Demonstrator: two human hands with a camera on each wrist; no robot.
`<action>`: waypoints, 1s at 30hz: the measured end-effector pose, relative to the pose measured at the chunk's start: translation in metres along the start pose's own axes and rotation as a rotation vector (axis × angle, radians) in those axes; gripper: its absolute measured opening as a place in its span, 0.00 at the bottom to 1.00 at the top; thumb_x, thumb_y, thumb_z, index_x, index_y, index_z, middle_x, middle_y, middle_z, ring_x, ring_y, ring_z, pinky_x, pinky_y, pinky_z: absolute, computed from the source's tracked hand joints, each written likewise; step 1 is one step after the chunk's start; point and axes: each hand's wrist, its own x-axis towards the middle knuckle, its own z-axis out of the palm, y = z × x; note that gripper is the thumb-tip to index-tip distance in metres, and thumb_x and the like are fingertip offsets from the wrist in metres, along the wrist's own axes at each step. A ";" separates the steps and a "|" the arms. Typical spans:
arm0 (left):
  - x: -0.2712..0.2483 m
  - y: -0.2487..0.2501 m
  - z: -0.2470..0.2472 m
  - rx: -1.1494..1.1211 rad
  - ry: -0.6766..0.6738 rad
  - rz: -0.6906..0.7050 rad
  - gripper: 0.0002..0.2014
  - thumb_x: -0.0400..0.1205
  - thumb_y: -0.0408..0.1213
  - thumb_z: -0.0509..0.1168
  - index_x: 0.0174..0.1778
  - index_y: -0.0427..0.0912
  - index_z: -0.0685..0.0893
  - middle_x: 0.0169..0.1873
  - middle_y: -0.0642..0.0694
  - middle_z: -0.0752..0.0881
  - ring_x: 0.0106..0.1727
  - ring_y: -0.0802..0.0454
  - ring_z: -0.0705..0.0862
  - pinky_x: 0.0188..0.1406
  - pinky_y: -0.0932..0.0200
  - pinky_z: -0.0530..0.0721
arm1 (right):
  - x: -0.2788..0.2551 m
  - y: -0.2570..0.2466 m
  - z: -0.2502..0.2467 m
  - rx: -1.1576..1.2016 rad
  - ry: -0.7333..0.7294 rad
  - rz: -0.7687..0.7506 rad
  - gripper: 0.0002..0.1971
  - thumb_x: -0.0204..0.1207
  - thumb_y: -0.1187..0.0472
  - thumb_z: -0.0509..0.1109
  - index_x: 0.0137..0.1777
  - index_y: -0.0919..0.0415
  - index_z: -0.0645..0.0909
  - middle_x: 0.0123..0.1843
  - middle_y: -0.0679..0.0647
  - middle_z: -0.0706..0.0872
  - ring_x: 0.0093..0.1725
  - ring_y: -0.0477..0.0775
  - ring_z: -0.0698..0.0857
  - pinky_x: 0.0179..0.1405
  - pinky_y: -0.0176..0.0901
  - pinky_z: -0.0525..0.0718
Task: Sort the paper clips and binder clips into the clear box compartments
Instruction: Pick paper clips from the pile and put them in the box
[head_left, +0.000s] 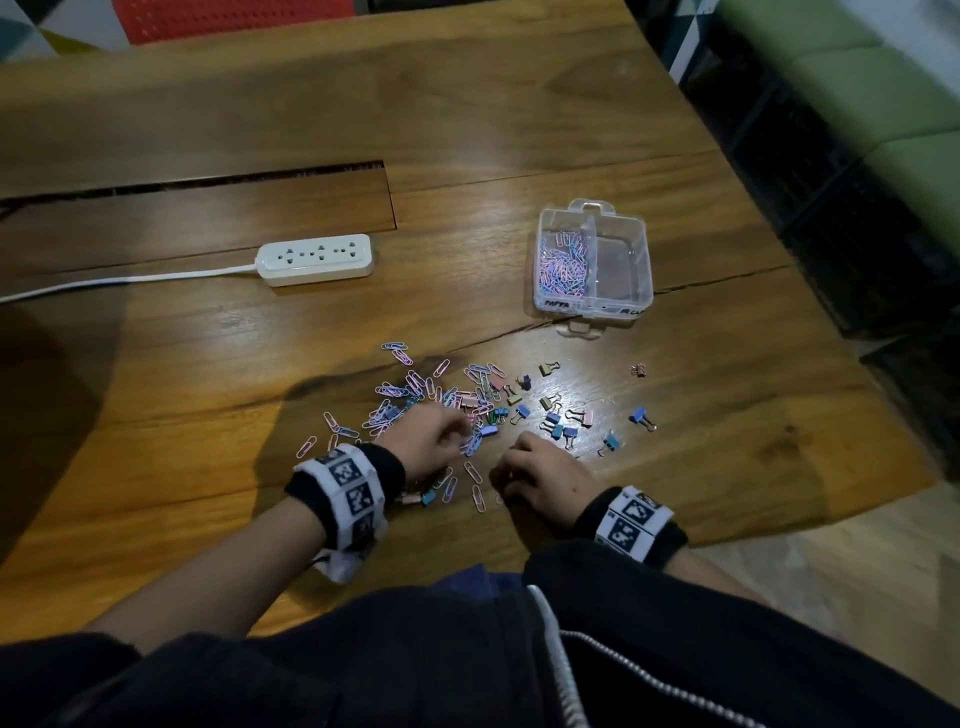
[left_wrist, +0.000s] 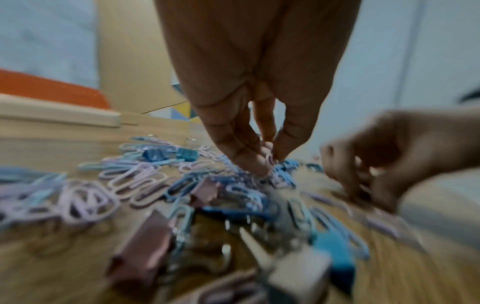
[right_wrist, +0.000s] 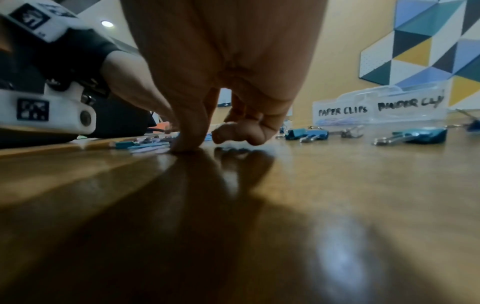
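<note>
A clear box (head_left: 645, 244) stands at the back right, marked "PAPER CLIPS" and "BINDER CLIPS" in the right wrist view (right_wrist: 376, 111). Its left compartment holds paper clips (head_left: 563, 260); nothing shows in the right one. Pink and blue paper clips (head_left: 410, 387) lie loose before me, with binder clips (head_left: 556, 421) to their right. My left hand (head_left: 431, 441) reaches into the pile, thumb and fingers pinching a pink paper clip (left_wrist: 270, 159). My right hand (head_left: 524, 467) is curled beside it, thumb tip (right_wrist: 182, 147) on the wood by flat clips; whether it holds any is hidden.
A white power strip (head_left: 317, 260) with its cord lies at the back left, beside a long slot (head_left: 208, 182) in the wooden table. The table's edge runs down the right side, with dark crates and a green seat beyond.
</note>
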 end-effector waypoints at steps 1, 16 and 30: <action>0.001 -0.003 -0.005 -0.115 0.027 -0.057 0.11 0.82 0.29 0.59 0.56 0.38 0.84 0.46 0.42 0.85 0.41 0.50 0.81 0.40 0.64 0.79 | 0.001 0.000 -0.001 -0.016 -0.013 -0.006 0.15 0.76 0.56 0.65 0.62 0.58 0.78 0.61 0.55 0.76 0.61 0.54 0.74 0.59 0.39 0.70; -0.011 -0.015 -0.029 -1.154 -0.008 -0.411 0.15 0.83 0.35 0.49 0.29 0.40 0.70 0.27 0.44 0.74 0.24 0.52 0.70 0.22 0.62 0.71 | 0.021 -0.018 0.008 -0.004 0.051 -0.041 0.23 0.73 0.51 0.68 0.66 0.57 0.71 0.64 0.55 0.73 0.64 0.53 0.71 0.68 0.48 0.73; -0.010 -0.007 0.016 0.226 -0.014 -0.145 0.35 0.69 0.51 0.74 0.70 0.46 0.69 0.66 0.43 0.74 0.66 0.45 0.76 0.62 0.51 0.78 | 0.035 -0.017 0.000 0.136 0.100 0.064 0.13 0.73 0.63 0.69 0.57 0.62 0.81 0.58 0.58 0.76 0.58 0.58 0.77 0.61 0.48 0.76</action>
